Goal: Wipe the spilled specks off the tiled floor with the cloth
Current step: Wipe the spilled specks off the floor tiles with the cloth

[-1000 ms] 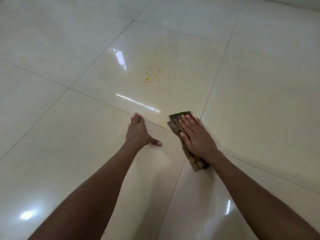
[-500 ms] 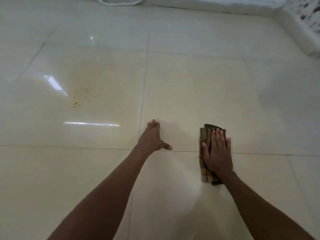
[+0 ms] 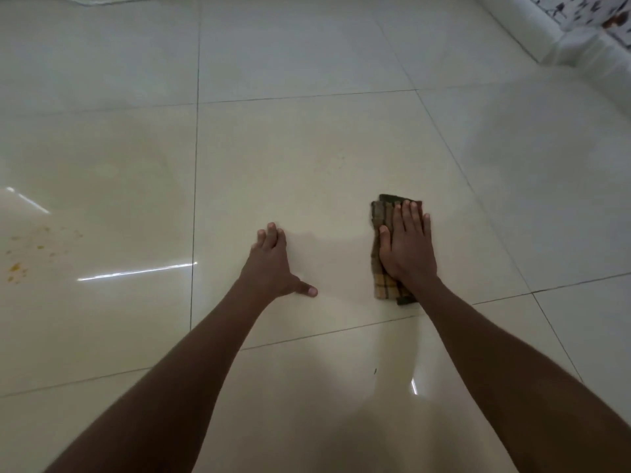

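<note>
Since half a second ago the view has swung further right, so the orange specks now sit at the far left edge of the picture, and the right hand with the cloth has slid a little further from them. A second ago the cloth lay just below the specks; now one whole tile line runs between them.

Both arms reach forward from the bottom of the view onto the glossy cream tiled floor. The left hand is planted flat on the tile, its four fingers straight and close together, pointing away, the thumb stuck out to the right and touching the floor. It holds nothing.

That right hand lies palm down on the folded brown and yellow checked cloth, fingers straight and pressed side by side, thumb lying along the cloth's left part. The cloth shows beyond the fingertips, along the left of the hand and below the wrist, flat against the floor. Hand and cloth rest on the same tile as the left hand, well apart from the specks, which are scattered on the neighbouring tile to the left, near a bright streak of reflected light.

At the top right runs a white raised edge.
</note>
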